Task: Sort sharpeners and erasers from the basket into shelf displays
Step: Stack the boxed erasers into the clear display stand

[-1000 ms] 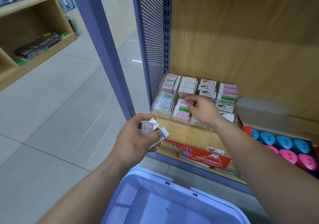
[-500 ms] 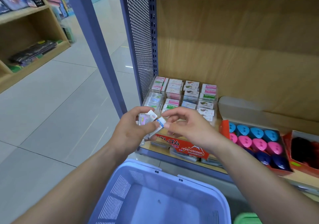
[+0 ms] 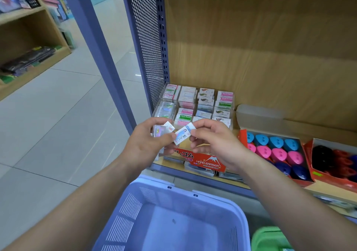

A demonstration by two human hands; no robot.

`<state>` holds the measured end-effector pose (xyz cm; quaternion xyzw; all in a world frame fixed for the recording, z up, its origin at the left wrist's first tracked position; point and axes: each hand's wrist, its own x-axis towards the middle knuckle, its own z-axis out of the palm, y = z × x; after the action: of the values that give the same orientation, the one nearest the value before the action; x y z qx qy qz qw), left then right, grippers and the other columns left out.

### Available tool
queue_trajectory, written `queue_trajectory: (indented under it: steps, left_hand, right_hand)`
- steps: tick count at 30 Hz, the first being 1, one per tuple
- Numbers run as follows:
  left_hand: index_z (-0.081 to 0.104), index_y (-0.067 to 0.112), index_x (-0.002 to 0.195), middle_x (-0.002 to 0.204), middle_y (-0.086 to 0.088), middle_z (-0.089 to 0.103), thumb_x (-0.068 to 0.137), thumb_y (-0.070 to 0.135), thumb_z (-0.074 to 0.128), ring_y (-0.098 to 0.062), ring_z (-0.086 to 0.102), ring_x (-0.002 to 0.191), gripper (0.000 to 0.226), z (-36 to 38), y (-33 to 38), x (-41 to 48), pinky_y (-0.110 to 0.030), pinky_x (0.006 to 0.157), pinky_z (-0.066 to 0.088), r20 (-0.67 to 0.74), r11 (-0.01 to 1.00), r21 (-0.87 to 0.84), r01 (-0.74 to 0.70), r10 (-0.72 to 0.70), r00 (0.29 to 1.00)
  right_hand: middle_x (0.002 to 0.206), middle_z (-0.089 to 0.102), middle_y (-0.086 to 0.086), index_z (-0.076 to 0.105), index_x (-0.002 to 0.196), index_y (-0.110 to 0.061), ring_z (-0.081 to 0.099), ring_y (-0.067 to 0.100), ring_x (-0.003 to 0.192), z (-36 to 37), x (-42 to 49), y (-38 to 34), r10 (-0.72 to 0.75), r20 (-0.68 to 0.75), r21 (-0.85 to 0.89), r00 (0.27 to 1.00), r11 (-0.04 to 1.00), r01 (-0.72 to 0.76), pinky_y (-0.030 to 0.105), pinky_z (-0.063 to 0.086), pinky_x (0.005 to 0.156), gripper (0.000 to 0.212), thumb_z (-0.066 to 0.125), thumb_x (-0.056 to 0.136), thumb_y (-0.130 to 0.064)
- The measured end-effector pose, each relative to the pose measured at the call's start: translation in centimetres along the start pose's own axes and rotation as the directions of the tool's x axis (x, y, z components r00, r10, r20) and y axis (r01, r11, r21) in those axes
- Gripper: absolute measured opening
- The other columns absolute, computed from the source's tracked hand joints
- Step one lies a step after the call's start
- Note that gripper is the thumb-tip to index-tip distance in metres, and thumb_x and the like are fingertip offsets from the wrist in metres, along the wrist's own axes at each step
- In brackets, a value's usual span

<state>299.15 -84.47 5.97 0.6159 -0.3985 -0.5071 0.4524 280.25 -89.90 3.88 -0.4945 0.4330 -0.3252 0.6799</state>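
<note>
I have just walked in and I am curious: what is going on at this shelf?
A person is stocking erasers. The left-hand grip holds a few small wrapped erasers, with the blue basket below. The right-hand grip pinches one end of a blue-and-white eraser, which the left thumb also touches. The clear eraser display stands behind, with boxed sharpeners to its right.

The right hand [image 3: 216, 142] has left the eraser display [image 3: 193, 104] above centre frame and come back to the middle. It now pinches the blue-and-white eraser [image 3: 184, 134] held by the left hand [image 3: 146, 146].
</note>
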Motion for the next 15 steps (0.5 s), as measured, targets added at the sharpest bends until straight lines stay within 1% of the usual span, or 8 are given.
queue_trajectory:
  steps: [2, 4, 5, 7, 9, 11, 13, 15]
  left_hand:
    - [0.065, 0.014, 0.117, 0.099, -0.018, 0.074, 0.086, 0.005, 0.076, -0.033, 0.076, 0.076, 0.034, 0.3, -0.2, 0.1, -0.031, 0.061, 0.061, 0.001, 1.0, 0.004, 0.0, 0.0, 1.0]
    - [0.066, 0.014, 0.115, 0.102, -0.018, 0.073, 0.086, 0.004, 0.076, -0.032, 0.076, 0.075, 0.032, 0.5, -0.4, 0.2, -0.031, 0.059, 0.059, 0.016, 1.0, 0.019, 0.0, 0.0, 1.0]
    - [0.066, 0.015, 0.113, 0.105, -0.018, 0.071, 0.086, 0.004, 0.076, -0.032, 0.076, 0.074, 0.031, 0.6, -0.6, 0.3, -0.03, 0.057, 0.057, 0.023, 0.999, 0.034, 0.006, -0.007, 1.0]
    - [0.066, 0.017, 0.111, 0.108, -0.017, 0.068, 0.086, 0.004, 0.076, -0.028, 0.075, 0.07, 0.029, 0.6, -0.9, 0.4, -0.026, 0.052, 0.053, 0.01, 0.997, 0.067, 0.024, -0.025, 1.0]
    - [0.065, 0.018, 0.11, 0.108, -0.019, 0.065, 0.087, 0.005, 0.075, -0.022, 0.07, 0.061, 0.029, 0.4, -1.2, 0.7, -0.025, 0.05, 0.052, -0.012, 0.993, 0.107, 0.039, -0.038, 0.999]
    - [0.063, 0.019, 0.111, 0.108, -0.02, 0.062, 0.088, 0.009, 0.076, -0.016, 0.064, 0.053, 0.029, 0.0, -1.4, 0.8, -0.022, 0.048, 0.049, -0.024, 0.986, 0.162, 0.048, -0.045, 0.999]
    - [0.062, 0.02, 0.112, 0.106, -0.018, 0.061, 0.089, 0.012, 0.075, -0.012, 0.06, 0.049, 0.028, -0.6, -1.7, 0.9, -0.019, 0.046, 0.047, -0.039, 0.975, 0.216, 0.049, -0.041, 0.998]
    - [0.062, 0.02, 0.112, 0.1, -0.014, 0.06, 0.089, 0.012, 0.075, -0.009, 0.058, 0.048, 0.028, -1.3, -2.0, 1.1, -0.018, 0.046, 0.047, -0.063, 0.964, 0.258, 0.057, -0.042, 0.997]
  right_hand:
    - [0.093, 0.071, 0.015, 0.063, 0.108, -0.003, 0.069, 0.019, 0.074, 0.0, 0.0, 0.2, -0.01, 0.037, -0.02, 0.999, 1.0, 0.011, 0.031, 0.059, 0.069, 0.015, 0.067, 0.093, -0.006]
    - [0.1, 0.072, 0.021, 0.064, 0.106, -0.005, 0.07, 0.021, 0.077, 0.0, 0.1, 0.6, -0.01, 0.05, -0.017, 0.999, 1.0, 0.011, 0.031, 0.06, 0.069, 0.015, 0.069, 0.091, -0.004]
    - [0.102, 0.072, 0.022, 0.065, 0.105, -0.005, 0.07, 0.021, 0.079, 0.0, 0.1, 0.8, -0.001, 0.039, -0.006, 0.999, 1.0, 0.001, 0.031, 0.061, 0.069, 0.015, 0.069, 0.091, -0.003]
    - [0.102, 0.071, 0.019, 0.067, 0.104, -0.006, 0.07, 0.022, 0.085, -0.5, 0.1, 1.5, 0.026, -0.007, 0.036, 1.0, 0.999, -0.026, 0.032, 0.062, 0.068, 0.01, 0.065, 0.094, -0.003]
    - [0.108, 0.067, 0.016, 0.067, 0.107, -0.005, 0.07, 0.024, 0.09, -1.4, 0.3, 2.1, 0.072, -0.061, 0.113, 0.996, 0.991, -0.065, 0.036, 0.062, 0.069, 0.012, 0.06, 0.097, -0.005]
    - [0.112, 0.064, 0.016, 0.065, 0.113, -0.005, 0.072, 0.023, 0.083, -2.3, 0.5, 2.6, 0.104, -0.098, 0.118, 0.99, 0.989, -0.092, 0.035, 0.061, 0.066, 0.016, 0.06, 0.098, -0.007]
    - [0.11, 0.063, 0.015, 0.063, 0.116, -0.007, 0.07, 0.019, 0.072, -3.1, 1.2, 3.1, 0.092, -0.147, 0.008, 0.985, 0.996, -0.091, 0.031, 0.06, 0.06, 0.021, 0.066, 0.095, -0.009]
    - [0.104, 0.065, 0.014, 0.063, 0.112, -0.007, 0.066, 0.018, 0.068, -3.3, 2.4, 3.6, 0.071, -0.188, -0.082, 0.98, 0.993, -0.088, 0.031, 0.059, 0.058, 0.023, 0.072, 0.091, -0.01]
